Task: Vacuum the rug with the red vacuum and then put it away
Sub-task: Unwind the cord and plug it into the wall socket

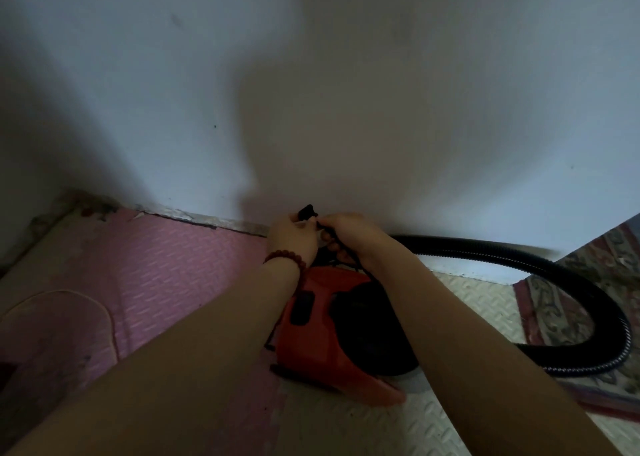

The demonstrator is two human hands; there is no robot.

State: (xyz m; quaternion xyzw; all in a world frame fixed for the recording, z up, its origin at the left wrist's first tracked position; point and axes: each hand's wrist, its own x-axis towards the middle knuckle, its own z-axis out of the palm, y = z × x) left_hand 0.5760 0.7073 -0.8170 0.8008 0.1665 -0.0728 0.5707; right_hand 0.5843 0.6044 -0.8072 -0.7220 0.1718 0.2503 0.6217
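The red vacuum (322,331) sits on the floor mats close to the wall, partly hidden under my forearms. Its black ribbed hose (568,296) loops out to the right over the patterned rug (588,282). Above the vacuum, both my hands meet at its black power cord. My left hand (291,237), with a bead bracelet on the wrist, grips the black plug (306,211). My right hand (349,237) holds the black cord just beside it, fingers curled round it.
A white wall (346,91) rises directly ahead. Pink foam mat (166,275) covers the floor on the left, beige foam mat (478,299) on the right. A thin pale cable (104,313) curves over the pink mat. Debris lies in the left corner.
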